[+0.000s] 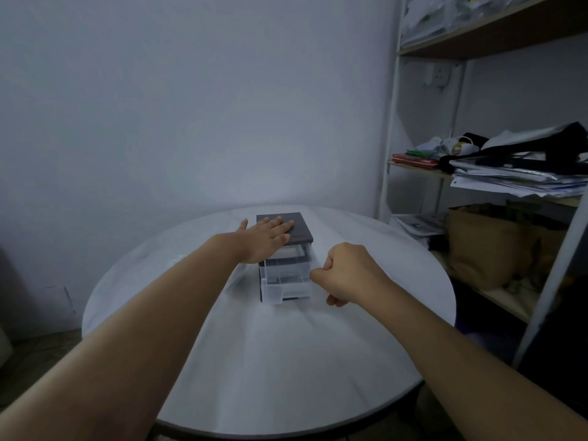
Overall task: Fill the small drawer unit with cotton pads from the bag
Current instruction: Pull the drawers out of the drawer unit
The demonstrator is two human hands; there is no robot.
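Round white table (pixel 286 361), grey wall behind. On it the left hand (pixel 264 238) lies flat with straight fingers, pressing the dark top (pixel 300 230) of the small drawer unit (pixel 286 275), which sits in the middle of the table. The right hand (pixel 346 275) is curled up tight just beside the unit's front right corner. I cannot tell if it pinches a clear drawer (pixel 286 289) or holds nothing. If it tugs too hard, I think the drawer could pop right out, or the unit could slide if the flat hand lifts. No cotton pads and no pad bag show on the table. The drawers are see-through and blurry, so what is inside is hard to tell. Shelves (pixel 477 49) on the right hold papers and a brown bag (pixel 486 249).
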